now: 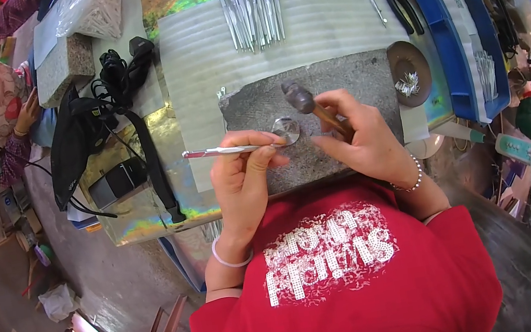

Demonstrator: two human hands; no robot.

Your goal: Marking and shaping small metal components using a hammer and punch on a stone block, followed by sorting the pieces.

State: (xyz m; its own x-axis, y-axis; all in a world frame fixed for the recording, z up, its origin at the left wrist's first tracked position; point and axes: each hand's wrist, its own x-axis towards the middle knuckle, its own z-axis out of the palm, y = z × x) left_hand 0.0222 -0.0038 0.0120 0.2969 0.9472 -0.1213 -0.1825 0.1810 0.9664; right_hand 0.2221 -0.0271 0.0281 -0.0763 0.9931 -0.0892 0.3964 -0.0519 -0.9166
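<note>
Pinched between my left hand's (242,173) fingers is a slim silver metal tool (225,150) with a reddish far-left end. Its right end reaches a round shiny metal disc (286,128) on the grey stone slab (328,81). In my right hand (367,133) is a hammer (300,97), gripped by its wooden handle, with the dark head raised just above and to the right of the disc. Beyond the slab, a row of similar slim silver tools (252,18) lies on a white foam sheet (195,60).
Right of the slab sits a brown bowl (414,51) of small metal pieces. Farther back are pliers (397,0) and a blue tray (442,36). Black straps (152,162), a dark phone-like box (118,183) and a stone block (64,71) occupy the left, near another person's hand (29,112).
</note>
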